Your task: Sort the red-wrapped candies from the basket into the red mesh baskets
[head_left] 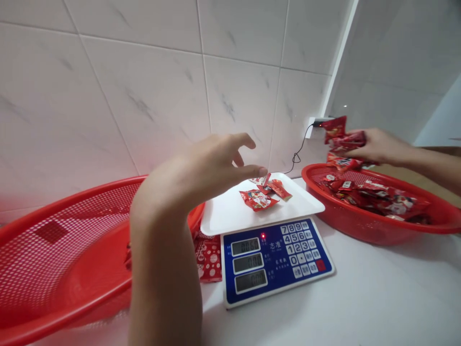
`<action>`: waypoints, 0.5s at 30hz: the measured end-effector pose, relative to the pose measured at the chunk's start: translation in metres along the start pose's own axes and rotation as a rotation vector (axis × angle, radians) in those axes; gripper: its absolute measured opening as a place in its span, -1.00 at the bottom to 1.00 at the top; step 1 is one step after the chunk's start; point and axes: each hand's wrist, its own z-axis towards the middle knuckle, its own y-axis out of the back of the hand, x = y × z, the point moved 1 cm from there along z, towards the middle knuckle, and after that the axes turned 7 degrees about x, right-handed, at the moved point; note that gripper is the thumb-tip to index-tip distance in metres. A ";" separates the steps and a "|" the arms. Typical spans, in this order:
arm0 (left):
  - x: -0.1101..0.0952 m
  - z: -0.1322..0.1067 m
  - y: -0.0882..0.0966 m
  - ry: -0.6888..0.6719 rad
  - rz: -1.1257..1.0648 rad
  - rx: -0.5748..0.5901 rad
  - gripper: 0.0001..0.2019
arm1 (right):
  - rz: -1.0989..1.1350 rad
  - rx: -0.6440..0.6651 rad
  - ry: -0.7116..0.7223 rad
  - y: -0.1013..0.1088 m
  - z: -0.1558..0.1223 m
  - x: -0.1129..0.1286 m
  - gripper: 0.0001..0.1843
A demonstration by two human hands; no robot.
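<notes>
My left hand (216, 163) hovers over the left part of the scale's white tray (223, 211), its fingers curved and apart with nothing between them. A few small red snack packets (259, 199) lie on that tray, just beyond my thumb. Over at the right, my right hand (374, 144) grips several red snack packets (344, 142) above the rim of a red plastic basket (345, 221). More red packets (382, 197) are heaped inside this basket. The blue keypad panel of the digital scale (277, 262) faces me, with a red light lit.
A larger red mesh basket (72, 288) stands at the left, partly hidden by my forearm. Red dotted packaging (209, 259) lies beside the scale. A black cord (297, 156) runs from a wall socket (311, 129) down behind the tray. White tiles back the white table (378, 298).
</notes>
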 end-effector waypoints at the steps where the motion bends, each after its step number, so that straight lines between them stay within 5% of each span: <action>1: 0.000 0.001 0.000 -0.005 -0.003 0.010 -0.40 | 0.076 0.017 0.067 -0.012 0.004 0.011 -0.77; 9: 0.003 0.006 0.001 -0.027 -0.005 0.026 -0.42 | 0.282 0.239 0.365 -0.143 0.004 0.047 -0.53; 12: -0.001 0.006 0.000 -0.039 0.007 0.042 -0.48 | 0.213 0.149 0.424 -0.154 0.000 0.046 -0.52; 15: -0.006 0.003 0.000 -0.015 0.050 0.042 -0.48 | 0.246 0.051 0.399 -0.139 0.000 0.041 -0.57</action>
